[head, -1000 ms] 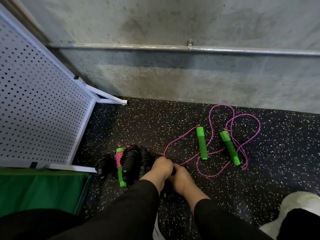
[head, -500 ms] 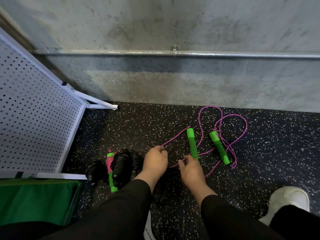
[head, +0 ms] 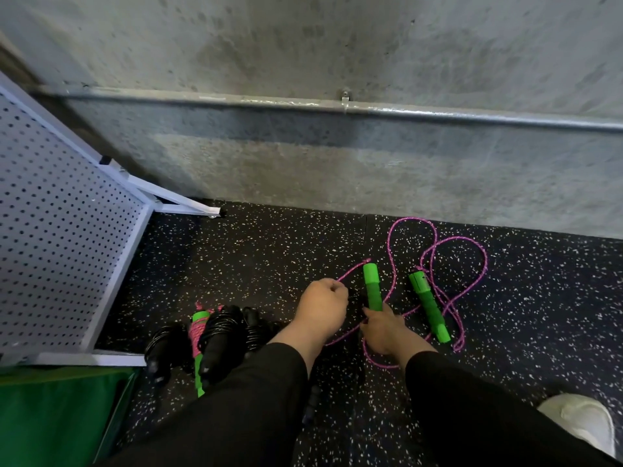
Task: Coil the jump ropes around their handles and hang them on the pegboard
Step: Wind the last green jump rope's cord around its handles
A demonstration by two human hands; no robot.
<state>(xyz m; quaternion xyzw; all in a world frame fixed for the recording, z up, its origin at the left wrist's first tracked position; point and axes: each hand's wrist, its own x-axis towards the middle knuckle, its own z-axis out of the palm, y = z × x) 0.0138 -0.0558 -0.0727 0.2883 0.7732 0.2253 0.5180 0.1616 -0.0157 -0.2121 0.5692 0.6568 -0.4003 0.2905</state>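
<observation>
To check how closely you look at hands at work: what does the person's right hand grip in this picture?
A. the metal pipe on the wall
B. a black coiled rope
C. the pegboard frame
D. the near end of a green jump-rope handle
D: the right hand grips the near end of the green handle lying on the speckled floor, while the left hand pinches the pink rope beside it.

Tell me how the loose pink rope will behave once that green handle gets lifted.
The pink rope lies in slack, crossing loops, so it is probably floppy and will trail. The loops overlap the second green handle, so it may drag or snag. The right hand holds the near handle, which looks round and could roll.
</observation>
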